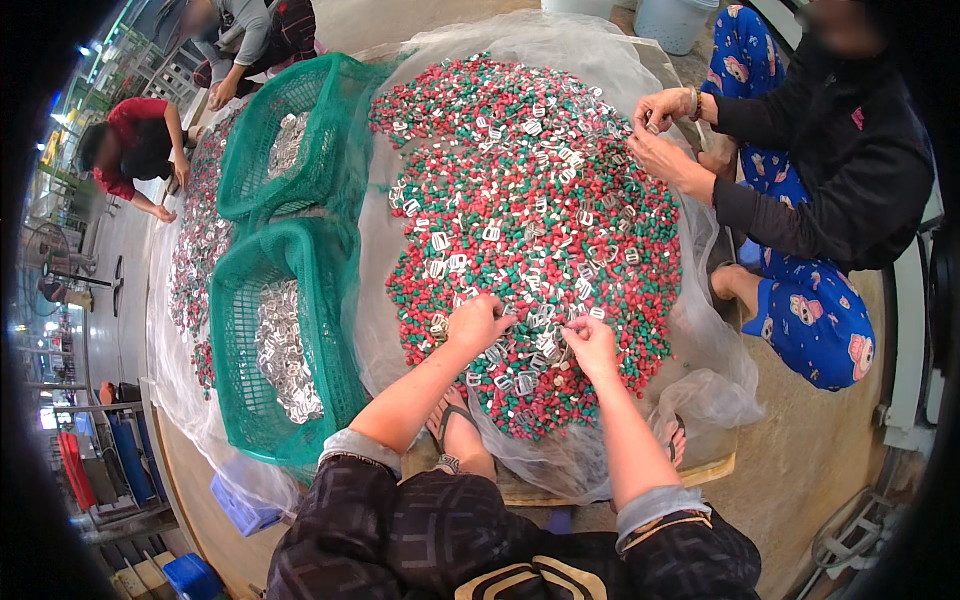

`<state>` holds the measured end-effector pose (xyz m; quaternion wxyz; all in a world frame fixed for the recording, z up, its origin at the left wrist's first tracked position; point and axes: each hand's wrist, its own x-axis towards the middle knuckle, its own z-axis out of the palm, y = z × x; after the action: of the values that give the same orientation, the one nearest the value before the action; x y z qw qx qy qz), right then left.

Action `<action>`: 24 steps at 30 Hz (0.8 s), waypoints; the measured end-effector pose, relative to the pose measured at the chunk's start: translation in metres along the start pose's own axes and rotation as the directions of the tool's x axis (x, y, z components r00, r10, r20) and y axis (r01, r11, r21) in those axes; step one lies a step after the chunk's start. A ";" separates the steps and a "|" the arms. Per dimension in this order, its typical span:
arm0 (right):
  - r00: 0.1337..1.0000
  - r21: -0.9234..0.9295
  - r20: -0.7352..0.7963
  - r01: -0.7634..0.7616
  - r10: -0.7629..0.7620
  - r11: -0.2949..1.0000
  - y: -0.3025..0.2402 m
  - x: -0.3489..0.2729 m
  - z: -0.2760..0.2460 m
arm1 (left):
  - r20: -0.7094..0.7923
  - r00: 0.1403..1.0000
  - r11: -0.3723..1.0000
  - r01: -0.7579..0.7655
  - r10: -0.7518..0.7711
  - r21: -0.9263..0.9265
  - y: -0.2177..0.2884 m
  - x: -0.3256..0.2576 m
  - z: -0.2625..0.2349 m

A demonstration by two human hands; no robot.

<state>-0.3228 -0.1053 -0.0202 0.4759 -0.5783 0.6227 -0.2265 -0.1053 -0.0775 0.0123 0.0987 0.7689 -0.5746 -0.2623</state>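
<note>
A wide heap of small red, green and white pellets (pixel 460 205) lies before me, with many silver slotted buckles (pixel 491 233) scattered through it. Over its near part, my left hand (pixel 478 323) has its fingers curled down at the pieces. Whatever is between those fingers is hidden. Just to the right, my right hand (pixel 592 345) pinches with thumb and fingertips beside a cluster of buckles (pixel 546 345). The piece in that pinch is too small to make out.
Two green mesh baskets, a near one (pixel 232 385) and a far one (pixel 235 185), hold silver buckles on the left. Translucent sheeting (pixel 700 385) lies under the heap. A co-worker in black (pixel 800 190) handles something small at right. Two more people work at far left.
</note>
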 end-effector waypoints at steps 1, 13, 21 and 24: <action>1.000 0.020 0.025 -0.014 0.014 1.000 -0.002 0.000 0.003 | -0.014 1.000 0.995 -0.022 0.020 -0.094 -0.002 0.001 0.002; 0.825 0.703 0.505 -0.563 0.253 0.434 -0.025 0.005 -0.024 | 0.290 0.947 0.030 0.289 0.136 -0.957 -0.020 0.007 -0.033; 0.838 0.798 0.520 -0.546 0.167 0.254 -0.024 0.005 -0.055 | 0.211 0.948 -0.009 0.220 0.237 -0.976 -0.014 0.001 -0.040; 0.899 0.810 0.332 -0.427 0.287 0.402 0.001 0.014 -0.066 | 0.182 0.962 -0.002 0.187 0.205 -0.982 -0.014 0.002 -0.043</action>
<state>-0.3777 -0.1361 0.0035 0.7800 -0.1258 0.4962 -0.3600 -0.0711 -0.0811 0.0419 0.5350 0.4227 -0.2310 -0.6941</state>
